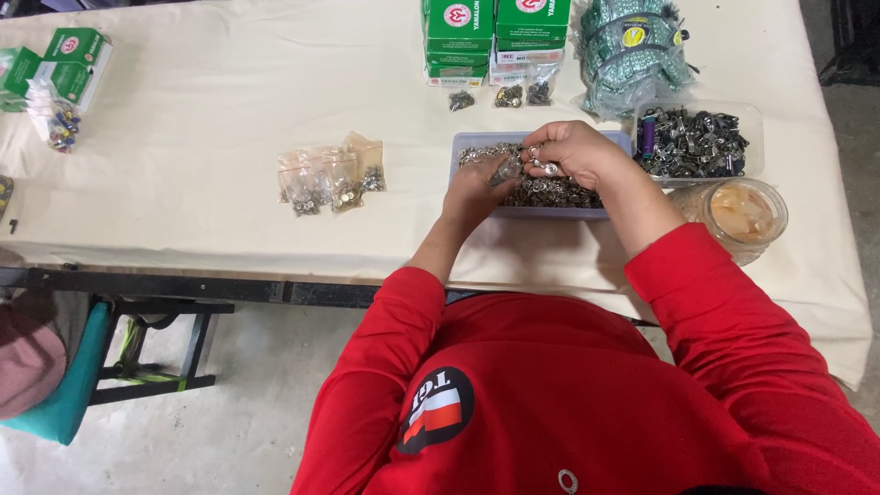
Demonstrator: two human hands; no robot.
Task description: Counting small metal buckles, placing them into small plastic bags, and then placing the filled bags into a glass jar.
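A shallow lavender tray (548,213) full of small silver metal pieces sits on the cream tablecloth in front of me. My left hand (477,191) holds a small clear plastic bag over the tray. My right hand (573,151) pinches a few metal pieces right beside the bag's mouth, above the tray's middle. Both arms wear red sleeves.
Several small filled bags (332,176) lie left of the tray. A clear tub of dark metal clips (698,142) and a round plastic cup (744,215) stand at right. Green boxes (495,37) and a bundle of teal packets (632,50) sit at the back; more green boxes (55,60) far left.
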